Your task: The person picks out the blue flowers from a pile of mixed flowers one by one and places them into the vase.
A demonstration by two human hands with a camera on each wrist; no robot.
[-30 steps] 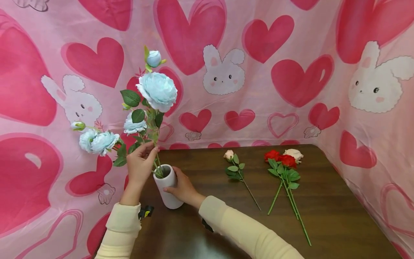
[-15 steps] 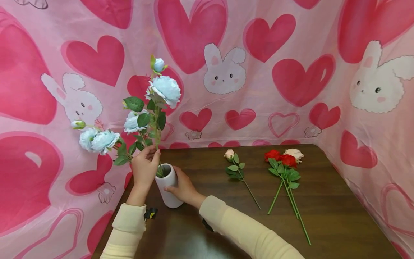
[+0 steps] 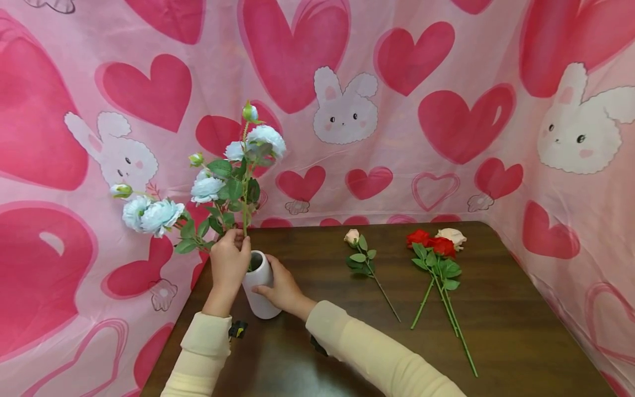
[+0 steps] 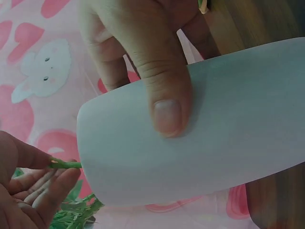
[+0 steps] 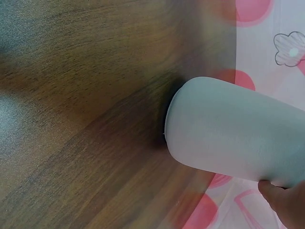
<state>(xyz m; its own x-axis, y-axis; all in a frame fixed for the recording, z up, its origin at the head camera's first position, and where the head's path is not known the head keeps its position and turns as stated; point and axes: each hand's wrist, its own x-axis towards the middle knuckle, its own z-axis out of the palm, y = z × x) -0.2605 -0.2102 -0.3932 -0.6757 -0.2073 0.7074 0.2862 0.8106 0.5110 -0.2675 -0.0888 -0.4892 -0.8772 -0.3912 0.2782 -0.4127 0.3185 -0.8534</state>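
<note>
In the head view, my left hand (image 3: 230,262) pinches the green stem of a light blue flower spray (image 3: 265,140) just above the mouth of a white vase (image 3: 260,300). The left wrist view shows the stem (image 4: 69,164) between thumb and fingers, running to the vase rim; its lower end is hidden by the vase. My right hand (image 3: 283,286) grips the vase near its top, with the thumb across the near side. The vase leans slightly to the left. More light blue blooms (image 3: 159,216) spread out to the left behind the left hand.
A pale pink rose (image 3: 351,237) lies on the brown wooden table (image 3: 337,342) right of the vase. Farther right lie red roses (image 3: 440,247) and a cream rose (image 3: 451,237), stems toward the front. A pink heart-and-rabbit cloth (image 3: 342,182) hangs behind the table.
My left hand has moved right and down with the stem. The tall bloom has sunk, shifted right and turned away. My right hand still holds the vase in about the same place.
</note>
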